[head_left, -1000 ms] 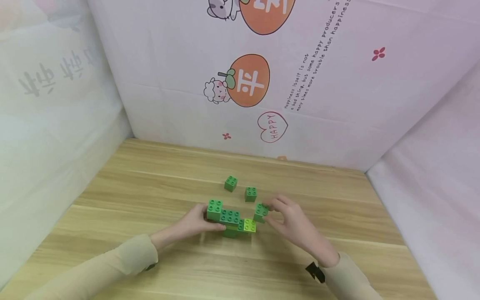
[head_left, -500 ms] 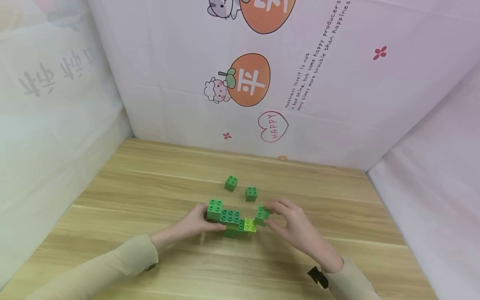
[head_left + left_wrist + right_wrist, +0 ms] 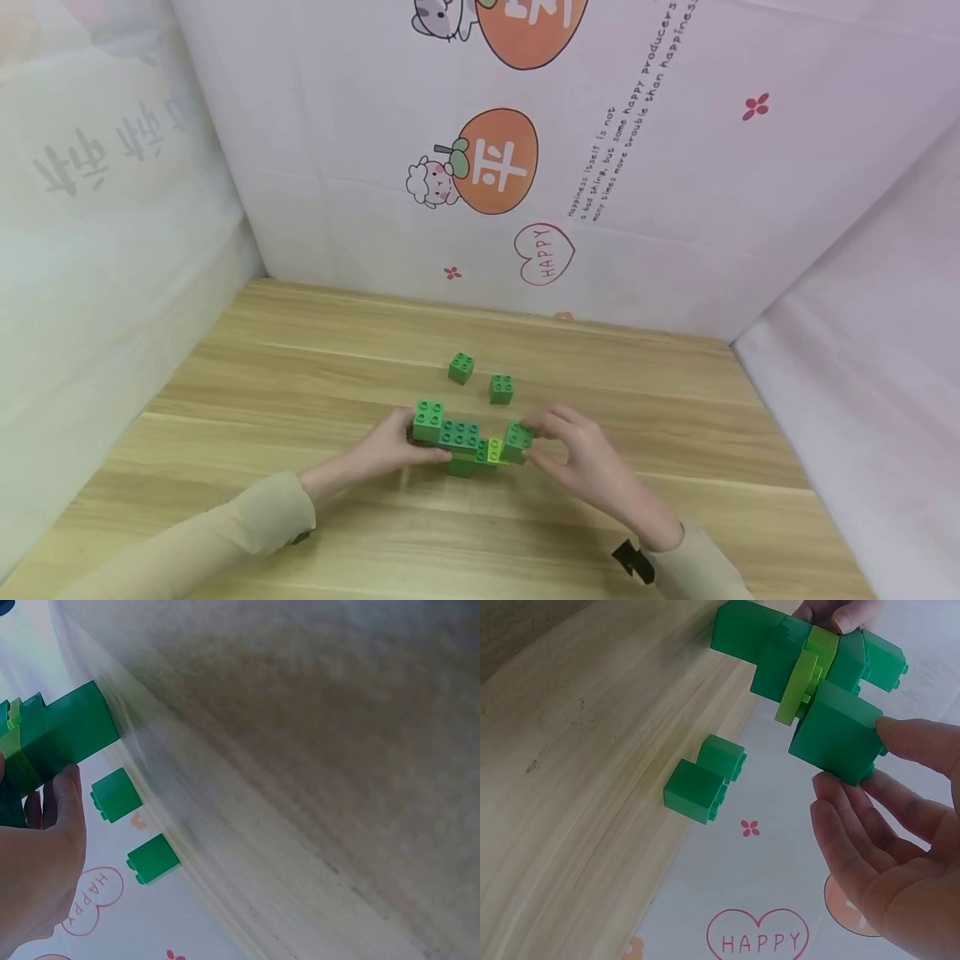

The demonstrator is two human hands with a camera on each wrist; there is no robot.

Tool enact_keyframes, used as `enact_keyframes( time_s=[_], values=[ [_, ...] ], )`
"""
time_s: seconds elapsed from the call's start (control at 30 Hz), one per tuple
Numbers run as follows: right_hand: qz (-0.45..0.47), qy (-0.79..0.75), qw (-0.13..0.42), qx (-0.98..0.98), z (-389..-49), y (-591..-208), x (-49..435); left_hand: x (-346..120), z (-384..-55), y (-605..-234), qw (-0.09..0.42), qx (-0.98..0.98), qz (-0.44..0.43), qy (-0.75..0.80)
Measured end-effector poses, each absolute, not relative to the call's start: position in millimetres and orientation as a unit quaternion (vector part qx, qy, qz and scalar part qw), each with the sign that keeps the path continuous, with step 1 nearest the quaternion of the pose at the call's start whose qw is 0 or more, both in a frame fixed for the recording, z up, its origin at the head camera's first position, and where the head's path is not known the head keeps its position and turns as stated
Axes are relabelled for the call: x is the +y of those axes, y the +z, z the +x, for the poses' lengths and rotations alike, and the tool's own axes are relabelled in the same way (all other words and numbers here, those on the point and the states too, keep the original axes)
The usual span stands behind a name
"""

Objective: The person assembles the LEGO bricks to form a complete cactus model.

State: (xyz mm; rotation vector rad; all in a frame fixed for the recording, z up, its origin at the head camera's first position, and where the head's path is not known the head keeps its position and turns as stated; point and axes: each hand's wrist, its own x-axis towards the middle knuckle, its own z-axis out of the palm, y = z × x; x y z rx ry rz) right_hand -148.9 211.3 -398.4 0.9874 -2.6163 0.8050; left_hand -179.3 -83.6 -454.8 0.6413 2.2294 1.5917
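My left hand (image 3: 388,447) grips a joined stack of toy building bricks (image 3: 460,435) by its left part, thumb in front and fingers behind. The stack mixes dark green, mid green and lime pieces, with a square green brick raised at its left end. At the right end sits a lime brick (image 3: 801,688). My right hand (image 3: 581,446) pinches a green four-stud brick (image 3: 838,733) between thumb and fingers, studs up. In the head view this brick overlaps the right half of the lime brick; in the right wrist view it is right at the lime studs.
Two loose green four-stud bricks stand behind the stack, the left brick (image 3: 461,367) farther back than the right brick (image 3: 501,389). The wooden table (image 3: 360,533) is bounded by a printed white cloth (image 3: 645,267) at the back and both sides.
The right hand has brought its green brick left and slightly nearer, from beside the lime brick to over its right half. The left hand and the stack have hardly moved.
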Motion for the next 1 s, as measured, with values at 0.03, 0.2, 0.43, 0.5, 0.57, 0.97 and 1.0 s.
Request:
enact_keyframes(
  time_s=[0.03, 0.2, 0.43, 0.5, 0.57, 0.97, 1.0],
  values=[
    [0.339, 0.273, 0.116, -0.893, -148.9, -399.2, 211.3, -83.4, -179.2, -455.2, 0.163, 0.782, 0.225, 0.558],
    [0.354, 0.27, 0.123, -0.887, -149.7, -401.9, 212.1, -82.9, -178.9, -456.5, 0.159, 0.784, 0.227, 0.555],
    [0.367, 0.28, 0.112, -0.88, -150.8, -403.8, 212.5, -81.3, -177.7, -457.7, 0.153, 0.786, 0.217, 0.557],
    [0.368, 0.282, 0.11, -0.879, -150.8, -404.3, 212.6, -80.4, -177.2, -458.0, 0.153, 0.786, 0.213, 0.56],
    [0.368, 0.284, 0.11, -0.878, -150.8, -404.7, 212.5, -79.7, -176.8, -458.1, 0.154, 0.782, 0.211, 0.567],
    [0.376, 0.286, 0.124, -0.873, -151.1, -407.6, 212.8, -79.4, -180.1, -459.7, 0.154, 0.767, 0.191, 0.593],
    [0.377, 0.285, 0.125, -0.872, -151.3, -407.7, 212.8, -79.2, -180.4, -459.6, 0.155, 0.767, 0.195, 0.592]
  ],
)
